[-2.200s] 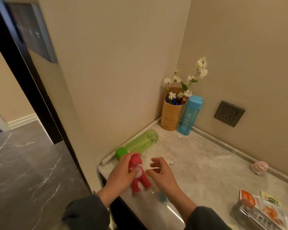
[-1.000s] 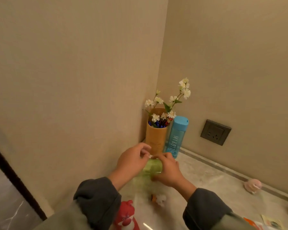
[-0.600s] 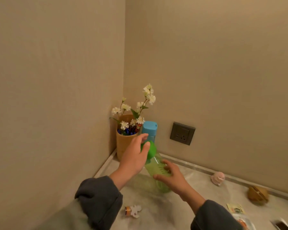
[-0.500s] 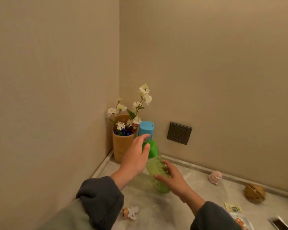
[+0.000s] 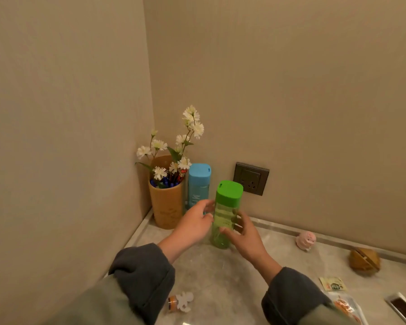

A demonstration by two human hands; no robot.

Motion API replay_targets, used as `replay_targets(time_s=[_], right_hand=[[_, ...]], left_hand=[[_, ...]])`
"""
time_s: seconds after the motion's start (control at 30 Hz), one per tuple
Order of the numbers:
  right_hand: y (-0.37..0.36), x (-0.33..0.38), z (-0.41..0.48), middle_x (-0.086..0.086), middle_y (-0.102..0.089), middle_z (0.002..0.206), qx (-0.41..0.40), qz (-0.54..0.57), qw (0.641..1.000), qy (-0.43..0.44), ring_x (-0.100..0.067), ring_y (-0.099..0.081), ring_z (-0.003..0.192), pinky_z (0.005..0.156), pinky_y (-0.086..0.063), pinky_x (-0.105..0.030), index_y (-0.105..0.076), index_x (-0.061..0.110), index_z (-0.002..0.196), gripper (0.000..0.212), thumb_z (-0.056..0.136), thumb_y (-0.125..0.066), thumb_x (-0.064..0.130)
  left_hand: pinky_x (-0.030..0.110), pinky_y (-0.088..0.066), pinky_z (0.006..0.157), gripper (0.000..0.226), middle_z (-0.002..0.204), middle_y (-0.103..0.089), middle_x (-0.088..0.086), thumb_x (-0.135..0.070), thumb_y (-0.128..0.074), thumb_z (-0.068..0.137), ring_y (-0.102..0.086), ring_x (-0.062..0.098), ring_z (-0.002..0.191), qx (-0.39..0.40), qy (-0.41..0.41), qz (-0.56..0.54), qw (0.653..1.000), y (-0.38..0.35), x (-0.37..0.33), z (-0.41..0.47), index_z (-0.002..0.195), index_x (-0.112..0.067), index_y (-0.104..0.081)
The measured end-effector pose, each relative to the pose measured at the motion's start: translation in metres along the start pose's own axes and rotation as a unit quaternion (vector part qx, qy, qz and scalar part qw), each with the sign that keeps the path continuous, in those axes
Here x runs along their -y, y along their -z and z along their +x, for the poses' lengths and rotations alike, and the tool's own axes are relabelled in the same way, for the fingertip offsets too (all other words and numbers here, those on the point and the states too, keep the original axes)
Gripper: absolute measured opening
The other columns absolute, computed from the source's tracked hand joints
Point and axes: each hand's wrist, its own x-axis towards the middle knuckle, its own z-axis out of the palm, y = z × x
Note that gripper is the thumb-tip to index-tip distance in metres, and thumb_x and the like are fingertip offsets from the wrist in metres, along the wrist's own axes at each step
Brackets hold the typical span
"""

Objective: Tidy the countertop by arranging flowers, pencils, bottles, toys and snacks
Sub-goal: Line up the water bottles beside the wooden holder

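A clear green bottle (image 5: 226, 207) with a green cap stands upright on the marble countertop (image 5: 223, 280), near the corner. My right hand (image 5: 245, 234) grips its lower body, thumb in front and fingers behind. My left hand (image 5: 193, 222) touches its left side with relaxed fingers. Just behind stand a blue bottle (image 5: 198, 181) and a tan holder (image 5: 167, 207) with pencils and white flowers (image 5: 190, 127).
A pink toy (image 5: 305, 240) and a brown round toy (image 5: 363, 261) lie along the back wall to the right. Snack packets (image 5: 333, 283) and a small dark tray (image 5: 403, 307) sit at the lower right. A small white and orange toy (image 5: 181, 301) lies near my left sleeve. A wall socket (image 5: 251, 178) is behind the green bottle.
The green bottle went from lying by the wall to upright next to the blue bottle. My left hand slid from its cap down to its side.
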Motion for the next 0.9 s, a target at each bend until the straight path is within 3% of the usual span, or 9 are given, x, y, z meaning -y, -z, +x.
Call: replay_targets(time_s=[0.07, 0.2, 0.3, 0.47, 0.6, 0.73, 0.8, 0.9], right_hand=[[-0.003, 0.001, 0.008, 0.006, -0.059, 0.114, -0.033, -0.047, 0.998, -0.001, -0.001, -0.058, 0.094, 0.078, -0.047, -0.014, -0.045, 0.028, 0.117, 0.058, 0.074, -0.084, 0.026], [-0.014, 0.006, 0.022, 0.013, -0.054, 0.097, -0.084, -0.122, 0.989, -0.024, -0.011, -0.058, 0.089, 0.070, -0.044, -0.030, -0.037, 0.031, 0.105, 0.068, 0.059, -0.082, 0.054], [-0.023, 0.006, 0.032, 0.011, -0.056, 0.093, -0.112, -0.131, 0.984, -0.038, -0.017, -0.063, 0.089, 0.066, -0.044, -0.032, -0.035, 0.028, 0.102, 0.074, 0.054, -0.079, 0.063], [-0.026, -0.005, 0.040, -0.005, -0.056, 0.111, -0.110, -0.125, 0.986, 0.014, -0.022, -0.057, 0.107, 0.087, -0.051, -0.039, -0.048, 0.015, 0.121, 0.081, 0.056, -0.088, 0.041], [-0.024, -0.013, 0.039, -0.003, -0.059, 0.111, -0.106, -0.091, 0.990, 0.023, -0.021, -0.060, 0.102, 0.086, -0.052, -0.040, -0.047, 0.017, 0.121, 0.073, 0.060, -0.085, 0.027], [-0.016, -0.019, 0.038, 0.016, -0.055, 0.098, -0.077, -0.067, 0.995, 0.004, -0.004, -0.059, 0.085, 0.071, -0.046, -0.021, -0.036, 0.028, 0.114, 0.068, 0.064, -0.081, 0.019], [-0.010, -0.019, 0.041, 0.013, -0.057, 0.099, -0.058, -0.045, 0.997, -0.002, 0.004, -0.057, 0.084, 0.070, -0.044, -0.018, -0.038, 0.026, 0.116, 0.067, 0.066, -0.082, 0.013], [-0.007, -0.017, 0.043, 0.001, -0.057, 0.108, -0.058, -0.042, 0.997, 0.003, -0.012, -0.058, 0.097, 0.081, -0.043, -0.024, -0.047, 0.021, 0.121, 0.063, 0.068, -0.079, 0.009]], left_hand=[[0.041, -0.049, 0.098, 0.042, 0.122, -0.060, -0.010, -0.010, -0.049, 0.092, -0.058, 0.012, 0.112, -0.002, 0.013, 0.005, 1.000, -0.001, 0.005, 0.005, 0.129, -0.030, -0.051], [0.042, -0.050, 0.096, 0.036, 0.103, -0.062, -0.013, -0.007, -0.044, 0.093, -0.062, 0.015, 0.103, -0.005, 0.037, 0.006, 0.999, -0.001, 0.017, 0.015, 0.122, -0.026, -0.053], [0.041, -0.044, 0.104, 0.042, 0.122, -0.063, 0.007, -0.002, -0.044, 0.094, -0.059, 0.019, 0.113, 0.012, 0.032, 0.015, 0.999, -0.003, 0.023, 0.020, 0.133, -0.012, -0.050], [0.030, -0.032, 0.113, 0.051, 0.141, -0.049, 0.008, 0.006, -0.039, 0.094, -0.044, 0.017, 0.132, 0.059, 0.017, 0.000, 0.998, -0.005, 0.020, 0.018, 0.143, -0.007, -0.040], [0.018, -0.031, 0.104, 0.051, 0.143, -0.047, 0.006, 0.003, -0.039, 0.096, -0.044, 0.012, 0.130, 0.056, 0.017, -0.010, 0.998, -0.007, 0.023, 0.018, 0.145, -0.011, -0.036], [0.025, -0.035, 0.104, 0.053, 0.146, -0.043, 0.003, -0.004, -0.040, 0.097, -0.044, 0.010, 0.126, 0.045, 0.020, -0.017, 0.999, -0.011, 0.021, 0.018, 0.147, -0.019, -0.031], [0.032, -0.035, 0.111, 0.056, 0.149, -0.039, 0.003, -0.004, -0.040, 0.097, -0.040, 0.015, 0.133, 0.055, 0.031, -0.026, 0.998, -0.015, 0.018, 0.018, 0.150, -0.018, -0.025], [0.031, -0.034, 0.111, 0.059, 0.149, -0.039, 0.004, -0.001, -0.040, 0.097, -0.041, 0.016, 0.133, 0.064, 0.037, -0.031, 0.997, -0.020, 0.013, 0.017, 0.151, -0.016, -0.022]])
